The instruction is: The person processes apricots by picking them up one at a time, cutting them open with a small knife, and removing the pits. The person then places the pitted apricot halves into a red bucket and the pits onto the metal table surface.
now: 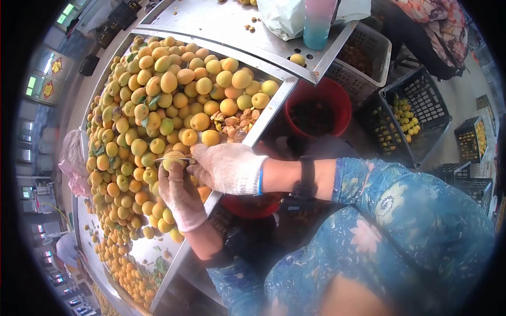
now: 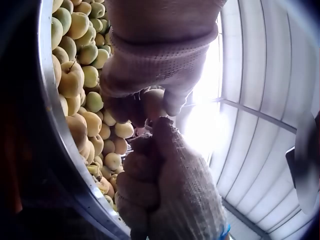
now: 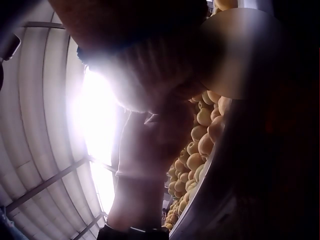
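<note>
In the head view, my gloved left hand (image 1: 180,197) holds a yellow apricot (image 1: 171,164) between thumb and fingers, above the edge of the fruit heap. My right hand (image 1: 226,167), in a white knit glove with a blue cuff edge, pinches a small knife whose thin blade (image 1: 183,158) lies across that apricot. Its handle is hidden in the fingers. The left wrist view has both hands close together, with the held apricot (image 2: 154,102) between the left fingers. Against the glare, the right wrist view leaves the hands dark.
A large heap of apricots (image 1: 153,105) fills the metal-rimmed table (image 1: 274,102); split pieces (image 1: 240,124) lie near its corner. Below stands a red bucket (image 1: 345,105). Crates (image 1: 440,126) of fruit stand to the right. A tumbler (image 1: 316,34) and white bag (image 1: 279,21) sit on the adjoining metal table.
</note>
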Available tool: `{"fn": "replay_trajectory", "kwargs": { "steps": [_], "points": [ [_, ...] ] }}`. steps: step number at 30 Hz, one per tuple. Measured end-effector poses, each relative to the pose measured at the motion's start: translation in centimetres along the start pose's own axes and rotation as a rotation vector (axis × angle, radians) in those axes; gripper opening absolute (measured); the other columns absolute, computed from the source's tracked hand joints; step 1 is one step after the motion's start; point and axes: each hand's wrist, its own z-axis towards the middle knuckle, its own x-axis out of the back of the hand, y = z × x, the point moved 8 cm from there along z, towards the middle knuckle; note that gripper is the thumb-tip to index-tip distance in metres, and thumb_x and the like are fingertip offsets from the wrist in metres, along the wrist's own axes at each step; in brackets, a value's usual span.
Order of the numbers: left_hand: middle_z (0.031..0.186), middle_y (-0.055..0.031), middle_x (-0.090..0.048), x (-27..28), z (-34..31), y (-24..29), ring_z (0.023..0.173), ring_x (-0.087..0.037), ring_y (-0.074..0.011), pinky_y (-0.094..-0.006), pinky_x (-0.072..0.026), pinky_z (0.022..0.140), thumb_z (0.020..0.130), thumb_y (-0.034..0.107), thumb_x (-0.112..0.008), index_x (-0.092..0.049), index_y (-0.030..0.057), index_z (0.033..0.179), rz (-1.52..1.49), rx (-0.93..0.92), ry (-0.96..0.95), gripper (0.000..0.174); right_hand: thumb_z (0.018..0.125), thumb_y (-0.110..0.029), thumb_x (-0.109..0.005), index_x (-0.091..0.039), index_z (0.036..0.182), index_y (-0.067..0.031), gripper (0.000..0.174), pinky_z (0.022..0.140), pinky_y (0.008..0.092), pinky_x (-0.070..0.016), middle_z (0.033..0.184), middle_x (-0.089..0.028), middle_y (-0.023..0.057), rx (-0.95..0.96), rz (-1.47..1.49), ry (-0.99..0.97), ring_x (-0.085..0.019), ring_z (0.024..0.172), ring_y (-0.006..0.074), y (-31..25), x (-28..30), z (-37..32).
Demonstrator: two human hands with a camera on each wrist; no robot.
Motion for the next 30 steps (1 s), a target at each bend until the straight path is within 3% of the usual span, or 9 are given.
{"fn": "replay_trajectory", "kwargs": {
  "steps": [3,5,6,9,17,19,22,25,30],
  "points": [
    [0.110,-0.0102,-0.061,-0.5,0.3,-0.4,0.102,-0.058,-0.0170,-0.0305,-0.0451,0.090,0.094,0.033,-0.058,-0.054,-0.0067,0.120,0.054,-0.030,-0.058,0.047,0.096,-0.035,-0.046,-0.049,0.103,-0.0037,0.032,0.070,0.0508,-0.0488,0.080,-0.066,0.0204,-0.023,-0.048,-0.057,-0.064,0.079,0.0413,-0.1,0.0,0.1],
    [0.111,-0.0114,-0.061,0.0,0.5,-1.2,0.101,-0.058,-0.0168,-0.0305,-0.0459,0.090,0.096,0.031,-0.054,-0.051,-0.0055,0.124,-0.073,-0.079,0.075,0.046,0.096,-0.035,-0.046,-0.049,0.103,-0.0039,0.032,0.068,0.0501,-0.0496,0.079,-0.066,0.0201,0.002,-0.019,0.006,-0.064,0.077,0.0404,-0.3,0.1,-0.2],
    [0.110,-0.0124,-0.061,0.3,0.7,-2.8,0.101,-0.058,-0.0184,-0.0318,-0.0467,0.090,0.099,0.033,-0.046,-0.050,-0.0042,0.124,-0.271,0.035,0.196,0.045,0.096,-0.035,-0.046,-0.049,0.103,-0.0039,0.032,0.068,0.0501,-0.0496,0.079,-0.066,0.0201,-0.001,-0.016,0.011,-0.064,0.077,0.0404,-0.1,-0.2,-0.2],
    [0.110,-0.0126,-0.061,-0.7,0.5,-2.6,0.103,-0.057,-0.0227,-0.0345,-0.0467,0.092,0.100,0.038,-0.041,-0.051,-0.0026,0.121,-0.444,0.082,0.197,0.047,0.095,-0.035,-0.047,-0.049,0.103,-0.0037,0.033,0.067,0.0493,-0.0504,0.079,-0.066,0.0205,0.034,-0.063,0.043,-0.065,0.076,0.0395,-0.2,-0.6,-0.2],
    [0.112,-0.0126,-0.061,-1.1,0.6,-3.8,0.104,-0.058,-0.0250,-0.0398,-0.0475,0.094,0.100,0.043,-0.036,-0.051,-0.0007,0.116,-0.357,0.208,0.162,0.049,0.095,-0.036,-0.047,-0.051,0.104,-0.0048,0.033,0.068,0.0490,-0.0503,0.081,-0.067,0.0202,-0.026,-0.093,-0.016,-0.065,0.077,0.0393,0.6,0.1,-0.1],
    [0.121,-0.0157,-0.058,-0.6,0.9,-2.8,0.111,-0.056,-0.0266,-0.0408,-0.0445,0.099,0.101,0.045,-0.030,-0.049,-0.0025,0.122,0.017,-0.012,0.085,0.055,0.095,-0.036,-0.046,-0.051,0.104,-0.0048,0.033,0.068,0.0491,-0.0503,0.080,-0.067,0.0199,-0.016,-0.091,-0.017,-0.065,0.077,0.0394,0.6,0.0,0.0],
    [0.117,-0.0157,-0.057,-0.6,1.4,-4.2,0.112,-0.054,-0.0273,-0.0400,-0.0446,0.097,0.100,0.044,-0.036,-0.049,-0.0019,0.124,-0.262,0.087,-0.001,0.053,0.095,-0.036,-0.046,-0.053,0.103,-0.0028,0.035,0.071,0.0472,-0.0510,0.084,-0.068,0.0201,-0.036,-0.091,-0.035,-0.067,0.082,0.0375,0.1,0.6,-0.1],
    [0.118,-0.0148,-0.057,-2.8,0.3,-4.0,0.113,-0.054,-0.0252,-0.0408,-0.0445,0.098,0.100,0.046,-0.036,-0.047,-0.0034,0.127,-0.294,0.179,0.052,0.057,0.095,-0.036,-0.046,-0.055,0.104,-0.0009,0.037,0.075,0.0453,-0.0518,0.088,-0.069,0.0204,-0.065,-0.095,-0.047,-0.068,0.086,0.0354,0.2,0.8,0.2],
    [0.119,-0.0154,-0.057,-1.8,0.7,-3.5,0.107,-0.057,-0.0248,-0.0390,-0.0476,0.094,0.098,0.043,-0.045,-0.047,-0.0055,0.126,-0.106,0.098,0.020,0.056,0.095,-0.035,-0.047,-0.054,0.107,-0.0013,0.036,0.074,0.0451,-0.0520,0.088,-0.069,0.0202,-0.087,-0.092,-0.079,-0.068,0.086,0.0342,0.8,0.9,0.2]
  ]
}}
